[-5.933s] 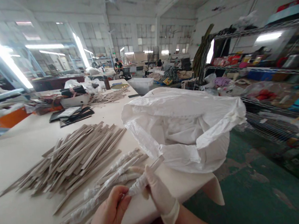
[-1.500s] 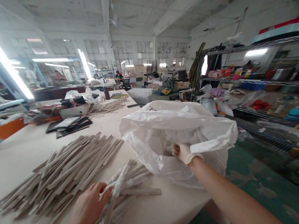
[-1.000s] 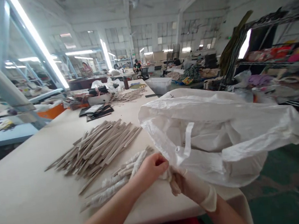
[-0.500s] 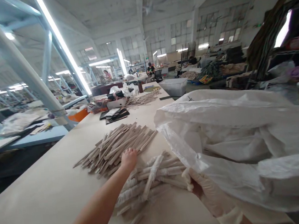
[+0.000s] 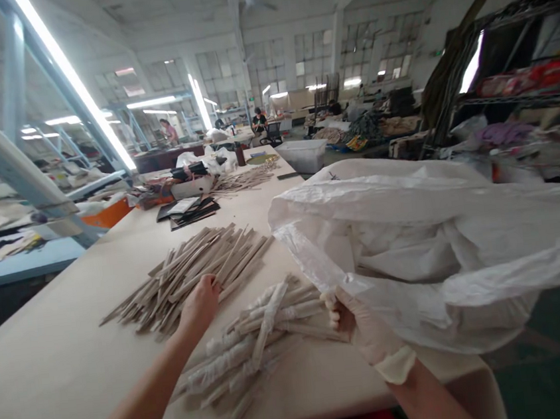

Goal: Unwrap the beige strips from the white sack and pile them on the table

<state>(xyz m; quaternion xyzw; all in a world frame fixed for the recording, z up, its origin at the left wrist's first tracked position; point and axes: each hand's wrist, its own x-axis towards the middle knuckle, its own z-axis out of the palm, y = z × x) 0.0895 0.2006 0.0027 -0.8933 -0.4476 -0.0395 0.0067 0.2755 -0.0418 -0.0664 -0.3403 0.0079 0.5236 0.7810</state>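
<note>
My bare left hand (image 5: pixel 200 304) is closed at the near side of a loose pile of thin grey-beige strips (image 5: pixel 168 284), its fingertips pinched on a strip there. A pale glove covers my right hand (image 5: pixel 352 322). That hand is curled shut at the lower rim of a large white plastic bag (image 5: pixel 399 197), which lies with its mouth wide. Between my hands sit bundles of similar strips (image 5: pixel 267 324) wrapped in clear film, crossing one another. The right fingers are close to the ends of these bundles.
The pale tabletop (image 5: pixel 76 364) runs away from me. Further along it lie dark flat pieces (image 5: pixel 193 213), a white box (image 5: pixel 192 188) and more strips (image 5: pixel 241 180). A translucent bin (image 5: pixel 303 156) stands beyond. Two people (image 5: pixel 259 119) are visible far off. A slanted metal post (image 5: pixel 20 163) rises at left.
The view has turned slightly right. My left fingers, earlier lying over the pile's right side, are now pinched at its near edge. My right hand stays at the bag's rim.
</note>
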